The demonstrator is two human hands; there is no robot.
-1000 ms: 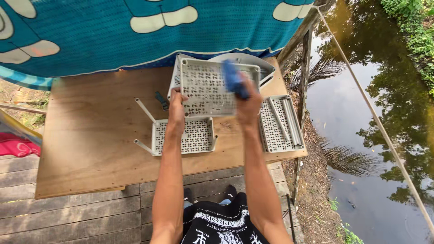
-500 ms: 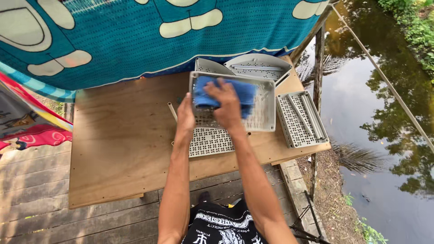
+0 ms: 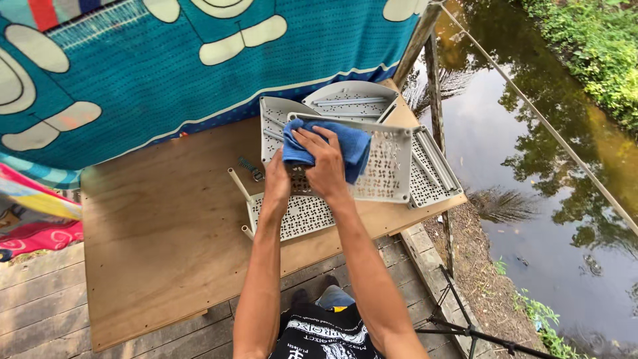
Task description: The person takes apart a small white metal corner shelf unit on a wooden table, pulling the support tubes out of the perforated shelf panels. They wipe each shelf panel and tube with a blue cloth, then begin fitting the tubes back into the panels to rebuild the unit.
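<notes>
I hold a grey perforated plastic tray tilted up over the plywood table. My left hand grips the tray's lower left edge. My right hand presses a folded blue cloth flat against the tray's inner face. Another perforated grey panel with pale tubes lies flat on the table right beneath my hands.
More grey perforated panels lie behind and to the right near the table's corner. A small dark tool rests on the plywood. A blue patterned cloth hangs behind. Water lies beyond the table's right edge; a tripod leg stands below.
My right hand brought the blue cloth from the tray's top corner down onto its face and is rubbing it. The view shifted, so the table now appears further right.
</notes>
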